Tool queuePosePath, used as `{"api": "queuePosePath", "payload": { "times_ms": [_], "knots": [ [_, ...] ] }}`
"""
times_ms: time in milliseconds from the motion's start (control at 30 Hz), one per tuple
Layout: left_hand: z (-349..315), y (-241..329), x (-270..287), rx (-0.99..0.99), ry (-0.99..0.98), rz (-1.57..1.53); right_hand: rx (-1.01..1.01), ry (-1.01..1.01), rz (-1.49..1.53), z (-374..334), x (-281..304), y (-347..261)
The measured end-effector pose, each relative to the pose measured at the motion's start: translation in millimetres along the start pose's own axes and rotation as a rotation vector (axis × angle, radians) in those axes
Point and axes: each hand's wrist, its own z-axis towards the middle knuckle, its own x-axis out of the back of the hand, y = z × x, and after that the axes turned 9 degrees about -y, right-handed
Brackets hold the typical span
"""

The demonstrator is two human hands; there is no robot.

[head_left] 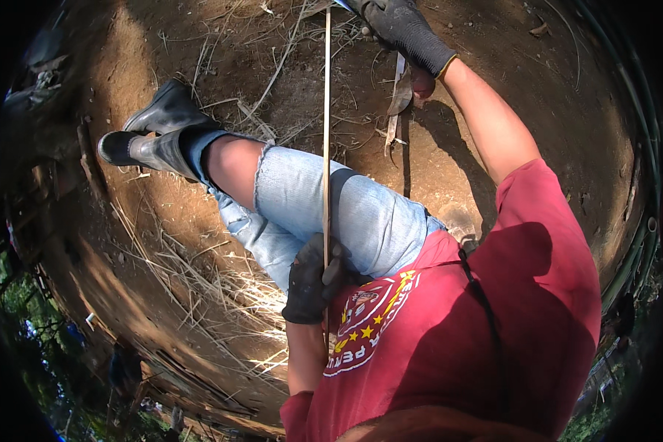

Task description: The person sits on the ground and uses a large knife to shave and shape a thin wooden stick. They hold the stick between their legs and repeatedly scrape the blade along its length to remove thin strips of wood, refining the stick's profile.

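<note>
The strip [327, 110] looks smoothly wooden, the jeans [376, 214] matt denim

The gloved left hand [313, 278] is close in front of the torso [464, 331], its fingers [334, 267] curled inward; the bare left forearm [305, 361] rises to it from below. The right arm [490, 118] stretches far forward, almost straight, forearm bare. The gloved right hand [404, 31] reaches the upper edge, which cuts off its fingertips. The legs [295, 184] extend leftward.
</note>
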Motion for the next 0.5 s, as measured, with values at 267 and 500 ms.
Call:
{"api": "queuePosePath", "payload": {
  "times_ms": [267,500],
  "knots": [
    [5,-17,-12,0.010,0.036,-0.327,0.171,0.007,-0.673,-5,-10,5],
    [4,-15,-10,0.024,0.087,-0.028,0.178,-0.337,-0.284,-48,-55,-7]
  ]
}}
